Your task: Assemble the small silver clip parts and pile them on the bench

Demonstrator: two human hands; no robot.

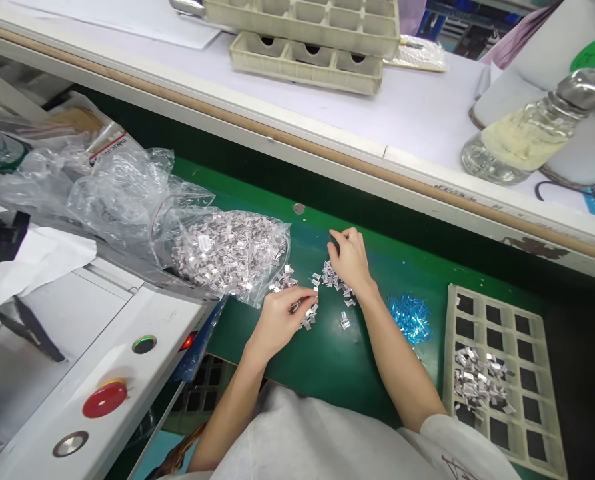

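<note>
My left hand (281, 317) is closed in a pinch, with a small shiny metal piece (316, 291) at the tips of its thumb and index finger. Beneath and beside it lie loose metal pieces (309, 317) of the same kind. My right hand (350, 259) rests just above another small pile of metal pieces (331, 277), thumb and index finger slightly apart with nothing visible between them. Left of both hands, a clear plastic bag (232, 250) full of these metal pieces lies with its mouth toward the loose ones.
Blue small parts (410, 318) are heaped right of my right forearm on the green work surface (322, 370). A compartment tray (520, 383) holding metal pieces stands farther right. A control panel with a red button (104, 399) is at left. Trays (307, 67) and a glass bottle (520, 143) occupy the shelf.
</note>
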